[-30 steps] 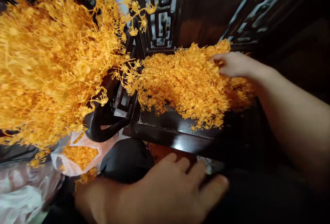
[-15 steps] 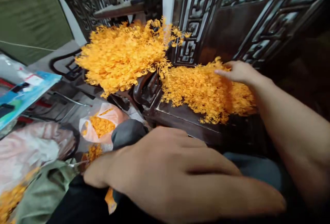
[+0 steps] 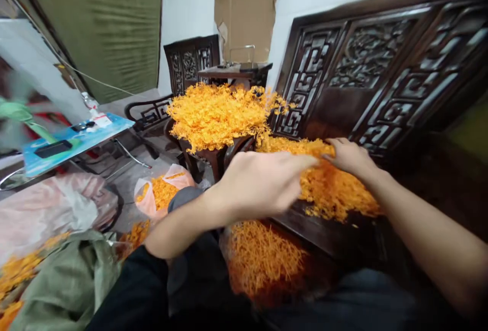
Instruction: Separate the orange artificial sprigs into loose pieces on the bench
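Note:
My left hand (image 3: 263, 181) is in front of the bench, its fingers curled and the forefinger pointing toward my right hand. Motion blur hides whether anything is in its grip. My right hand (image 3: 351, 157) is at the back of a heap of orange, lacy flower-like pieces (image 3: 335, 199) on the bench, with thumb and fingers pinched on some orange pieces. A second, taller orange pile (image 3: 219, 117) rests on the stand beside the bench. Below my left hand, a container of thin orange stems (image 3: 263, 257) is between my legs.
The dark carved wooden bench (image 3: 305, 229) has a high back. To the left are a pink bag (image 3: 143, 201) of orange pieces, a blue folding table (image 3: 102, 127) holding a phone (image 3: 53, 149), a large pale plastic bag (image 3: 68, 201) and green cloth (image 3: 72, 280).
My left hand has moved up and away from close to the camera, toward my right hand. The view has tilted up, and the container of stems has come into sight.

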`<action>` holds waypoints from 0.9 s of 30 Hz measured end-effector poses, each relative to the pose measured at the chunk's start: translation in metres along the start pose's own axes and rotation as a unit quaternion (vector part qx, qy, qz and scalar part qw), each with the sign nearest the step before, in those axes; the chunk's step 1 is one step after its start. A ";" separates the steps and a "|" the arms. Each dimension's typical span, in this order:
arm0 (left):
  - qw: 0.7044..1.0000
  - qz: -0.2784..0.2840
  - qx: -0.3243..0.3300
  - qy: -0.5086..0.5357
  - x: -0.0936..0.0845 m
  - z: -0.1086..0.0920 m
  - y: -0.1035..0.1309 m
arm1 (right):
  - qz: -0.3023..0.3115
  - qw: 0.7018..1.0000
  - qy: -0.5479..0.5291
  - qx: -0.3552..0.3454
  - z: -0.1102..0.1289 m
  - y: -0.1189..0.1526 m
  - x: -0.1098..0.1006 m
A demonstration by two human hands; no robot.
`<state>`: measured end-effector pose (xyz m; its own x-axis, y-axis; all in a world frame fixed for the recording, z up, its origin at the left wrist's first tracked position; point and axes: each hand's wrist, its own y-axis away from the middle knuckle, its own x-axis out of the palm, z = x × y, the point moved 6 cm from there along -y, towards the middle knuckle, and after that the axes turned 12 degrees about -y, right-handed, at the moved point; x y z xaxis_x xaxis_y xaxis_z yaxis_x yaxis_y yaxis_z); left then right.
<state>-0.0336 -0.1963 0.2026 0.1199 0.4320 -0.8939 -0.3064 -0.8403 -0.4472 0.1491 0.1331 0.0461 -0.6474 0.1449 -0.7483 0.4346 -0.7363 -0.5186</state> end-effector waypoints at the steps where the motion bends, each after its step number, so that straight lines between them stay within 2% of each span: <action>1: 0.998 -0.024 -0.050 0.000 0.010 0.026 -0.011 | -0.018 1.000 0.017 -0.015 0.028 -0.011 -0.008; 2: 0.995 -0.049 -0.092 -0.003 0.020 0.053 -0.022 | -0.037 0.999 0.013 -0.034 0.060 -0.024 -0.015; 4: 0.983 -0.099 -0.157 0.004 0.040 0.107 -0.044 | -0.043 0.995 -0.069 -0.063 0.127 -0.057 -0.020; 6: 0.962 -0.164 -0.216 0.018 0.055 0.160 -0.061 | -0.019 0.984 -0.174 -0.025 0.180 -0.096 -0.010; 8: 0.932 -0.216 -0.291 0.019 0.071 0.207 -0.068 | 0.023 0.968 -0.248 0.031 0.218 -0.133 0.014; 11: 0.913 -0.208 -0.348 0.050 0.100 0.253 -0.073 | 0.054 0.964 -0.253 0.060 0.249 -0.175 0.050; 14: 0.926 -0.163 -0.329 0.090 0.125 0.270 -0.079 | 0.140 0.962 -0.221 0.074 0.263 -0.196 0.077; 16: 0.937 -0.142 -0.302 0.101 0.133 0.271 -0.085 | 0.176 0.962 -0.196 0.078 0.271 -0.203 0.079; 17: 0.941 -0.135 -0.294 0.100 0.136 0.272 -0.087 | 0.174 0.965 -0.181 0.074 0.276 -0.207 0.075; 20: 0.943 -0.123 -0.299 0.084 0.139 0.274 -0.091 | 0.125 0.983 -0.127 0.051 0.295 -0.223 0.047; 23: 0.936 -0.129 -0.323 0.054 0.142 0.277 -0.091 | 0.038 0.997 -0.053 0.033 0.317 -0.237 0.008; 27: 0.915 -0.131 -0.379 0.054 0.154 0.282 -0.087 | -0.065 0.998 -0.002 0.004 0.347 -0.246 -0.036</action>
<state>-0.2546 0.0357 0.1127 0.2001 0.6509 -0.7323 0.4838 -0.7156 -0.5038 -0.1517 0.0798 0.3449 -0.7011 0.2366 -0.6726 0.3409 -0.7172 -0.6077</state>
